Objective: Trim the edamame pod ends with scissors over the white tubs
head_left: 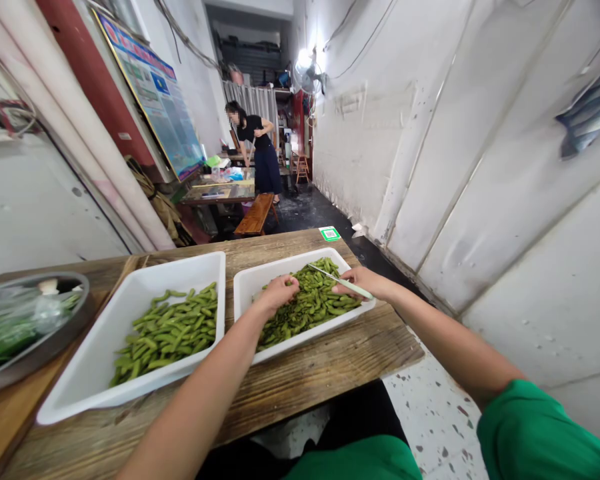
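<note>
My right hand (359, 283) grips a knife (355, 287) with a pale green handle, its thin blade pointing left over the right white tray (245, 300). That tray holds a heap of green soybean pods (313, 303). Above the same heap, my left hand (281, 293) is closed, with fingertips pinched on what looks like a soybean pod (290, 283). The two hands are apart. To the left stands a larger white tray (93, 347) with more whole pods (173, 333) piled toward its right side.
Both trays rest on a wooden table (325, 360). A metal basin (83, 313) with bagged green vegetables sits at the far left. A green QR card (330, 234) lies by the far edge. Beyond are a wooden bench (256, 215) and a person (263, 143) leaning over another table (220, 193).
</note>
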### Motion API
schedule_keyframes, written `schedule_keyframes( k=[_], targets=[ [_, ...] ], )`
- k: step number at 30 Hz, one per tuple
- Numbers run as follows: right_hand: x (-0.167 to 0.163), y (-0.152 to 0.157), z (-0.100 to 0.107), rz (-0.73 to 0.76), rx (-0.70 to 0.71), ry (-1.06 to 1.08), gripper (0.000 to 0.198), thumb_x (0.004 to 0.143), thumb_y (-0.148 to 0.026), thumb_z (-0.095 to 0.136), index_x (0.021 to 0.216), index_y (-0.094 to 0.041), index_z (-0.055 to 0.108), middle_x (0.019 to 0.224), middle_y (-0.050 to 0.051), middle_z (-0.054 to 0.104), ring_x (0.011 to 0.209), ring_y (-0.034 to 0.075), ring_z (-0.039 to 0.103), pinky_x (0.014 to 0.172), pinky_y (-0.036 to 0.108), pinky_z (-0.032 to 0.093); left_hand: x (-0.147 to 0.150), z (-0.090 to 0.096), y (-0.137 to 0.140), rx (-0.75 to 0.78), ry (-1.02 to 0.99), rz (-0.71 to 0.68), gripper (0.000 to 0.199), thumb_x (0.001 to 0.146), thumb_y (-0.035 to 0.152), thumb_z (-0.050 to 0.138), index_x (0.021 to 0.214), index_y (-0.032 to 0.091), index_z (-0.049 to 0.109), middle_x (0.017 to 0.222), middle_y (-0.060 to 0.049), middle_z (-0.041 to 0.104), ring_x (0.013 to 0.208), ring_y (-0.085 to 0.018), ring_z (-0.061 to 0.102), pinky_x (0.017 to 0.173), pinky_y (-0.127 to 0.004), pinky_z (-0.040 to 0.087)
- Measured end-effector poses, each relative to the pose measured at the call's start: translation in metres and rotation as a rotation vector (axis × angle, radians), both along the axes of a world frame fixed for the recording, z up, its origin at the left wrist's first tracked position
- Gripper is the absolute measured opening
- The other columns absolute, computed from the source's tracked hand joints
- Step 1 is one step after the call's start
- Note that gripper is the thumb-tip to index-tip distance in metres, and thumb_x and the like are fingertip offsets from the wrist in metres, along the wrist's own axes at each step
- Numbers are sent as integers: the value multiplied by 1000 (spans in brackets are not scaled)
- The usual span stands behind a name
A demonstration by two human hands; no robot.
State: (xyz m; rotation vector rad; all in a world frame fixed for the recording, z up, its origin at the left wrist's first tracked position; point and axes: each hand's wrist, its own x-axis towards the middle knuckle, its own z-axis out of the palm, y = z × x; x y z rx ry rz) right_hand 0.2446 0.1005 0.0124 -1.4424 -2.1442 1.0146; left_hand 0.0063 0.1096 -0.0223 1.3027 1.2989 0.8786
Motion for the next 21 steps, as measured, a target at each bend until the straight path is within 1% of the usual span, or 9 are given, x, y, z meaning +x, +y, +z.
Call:
schedule_keyframes(
  k=[1,3,6,7,9,12,15,18,21],
  targets=[
    [0,0,-2,-6,5,6,47,66,-58,57,74,-12,66,39,-5,42,34,7,35,37,21,27,1,-2,0,43,55,-12,14,56,24,68,64,16,60,54,3,55,50,-10,46,49,-21,31],
    [-2,1,-6,-17,27,15,47,65,-57,59,74,-12,66,39,-5,41,35,8,36,39,21,28,4,-4,0,154,251,-62,15,51,27,72,57,17,62,53,2,55,53,-12,47,51,-22,30],
    [-4,3,-12,-37,86,24,44,61,-55,63,72,-12,66,44,-4,44,42,8,38,43,20,29,10,-6,-2,324,551,-142,11,52,29,72,57,20,67,53,1,57,54,-14,49,53,-24,29],
    [-5,3,-14,-45,107,26,44,60,-54,65,72,-12,67,47,-4,45,45,8,39,44,20,29,12,-6,-2,358,583,-158,10,53,27,71,60,21,68,53,1,57,53,-14,49,53,-24,29],
    [-5,3,-15,-63,146,25,44,59,-53,66,75,-12,68,51,-3,47,49,9,39,46,20,28,16,-5,-3,391,563,-187,7,55,25,69,62,21,68,52,2,57,52,-14,47,54,-24,29],
    [-2,-3,-12,-90,193,16,45,60,-52,66,80,-12,69,52,-3,45,50,9,38,46,20,24,17,-1,-4,339,357,-179,9,60,27,67,63,18,67,57,1,59,53,-12,47,54,-23,31],
    [1,-12,-4,-83,226,-35,43,61,-52,64,80,-13,69,50,-4,43,48,9,36,45,21,22,13,7,-3,146,-28,-121,17,64,30,66,70,15,63,56,2,55,48,-8,43,49,-20,32],
    [1,-19,3,-57,236,-91,43,62,-51,64,82,-14,69,51,-3,44,48,9,36,45,20,22,8,14,-1,-76,-396,-107,15,69,25,65,73,14,55,59,1,56,46,-6,43,46,-18,34],
    [-1,-22,6,-49,223,-107,44,62,-52,64,84,-14,69,53,-3,46,49,9,36,46,21,22,5,15,0,-158,-574,-97,9,74,16,59,74,14,50,73,-4,62,50,-6,49,47,-16,40]
  ],
)
